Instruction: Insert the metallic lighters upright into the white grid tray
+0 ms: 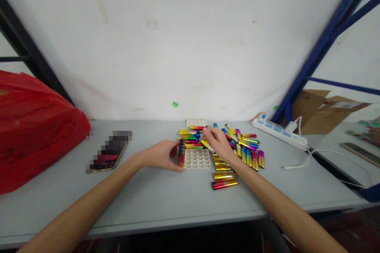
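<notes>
A white tray with rows of small sockets (197,159) lies on the table. Along its left side stands a row of upright lighters (181,153) with black tops and shiny red bodies. My left hand (162,155) curves around this end, thumb at the front corner and fingers behind, closed on the tray's edge. Over the loose lighters, my right hand (219,141) pinches a lighter (207,127), whose metal end shows at the fingertips; the rest is hidden. Shiny multicoloured lighters (249,142) lie behind the tray and to its right, with gold ones (225,175) nearer the front.
Another white socketed tray (196,122) lies against the wall. A phone (109,152), partly blurred out, and a red plastic bag (38,126) are on the left. To the right are a white power strip (279,132) with cables, a blue metal frame (322,43) and a cardboard box (314,114).
</notes>
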Available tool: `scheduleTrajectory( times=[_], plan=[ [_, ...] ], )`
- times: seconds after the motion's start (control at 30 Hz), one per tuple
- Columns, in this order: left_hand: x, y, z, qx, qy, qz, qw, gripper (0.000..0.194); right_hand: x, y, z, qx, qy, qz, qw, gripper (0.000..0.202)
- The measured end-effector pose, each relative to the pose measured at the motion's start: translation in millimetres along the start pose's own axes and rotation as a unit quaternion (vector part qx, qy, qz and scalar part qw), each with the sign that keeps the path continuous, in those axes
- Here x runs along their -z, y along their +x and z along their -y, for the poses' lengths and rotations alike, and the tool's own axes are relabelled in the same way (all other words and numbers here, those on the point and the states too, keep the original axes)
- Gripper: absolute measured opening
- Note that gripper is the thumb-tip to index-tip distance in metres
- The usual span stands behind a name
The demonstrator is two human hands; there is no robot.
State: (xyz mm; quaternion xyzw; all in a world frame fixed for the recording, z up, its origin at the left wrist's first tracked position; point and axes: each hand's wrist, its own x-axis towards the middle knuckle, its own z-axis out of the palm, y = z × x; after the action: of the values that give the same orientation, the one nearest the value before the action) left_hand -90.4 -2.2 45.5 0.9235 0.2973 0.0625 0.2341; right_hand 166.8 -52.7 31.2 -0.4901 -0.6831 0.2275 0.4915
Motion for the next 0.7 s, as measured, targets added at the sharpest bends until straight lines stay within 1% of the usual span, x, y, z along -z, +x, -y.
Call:
scheduleTrajectory(
  times=[0.13,0.27,0.4,0.57,0.7],
  plan=[
    [-1.2,0,0,-0.003,-0.001,-0.008,1.0,0.06,-6,-4,3,0.013,-0.057,-0.053,0.997,0.057],
    [-1.7,0,1,-0.006,-0.011,-0.015,1.0,0.06,-15,-6,3,-0.002,-0.086,-0.064,0.994,0.05],
    [-1.6,0,0,-0.008,-0.011,-0.013,1.0,0.057,-18,-4,2,-0.004,-0.092,-0.056,0.994,0.043],
    [-2.8,0,-1,-0.003,-0.008,-0.014,1.0,0.056,-16,-5,2,0.013,-0.102,-0.044,0.994,0.045],
    [-2.7,0,1,-0.012,-0.017,-0.013,1.0,0.058,-13,-5,1,0.056,-0.111,0.001,0.992,0.038]
  ],
)
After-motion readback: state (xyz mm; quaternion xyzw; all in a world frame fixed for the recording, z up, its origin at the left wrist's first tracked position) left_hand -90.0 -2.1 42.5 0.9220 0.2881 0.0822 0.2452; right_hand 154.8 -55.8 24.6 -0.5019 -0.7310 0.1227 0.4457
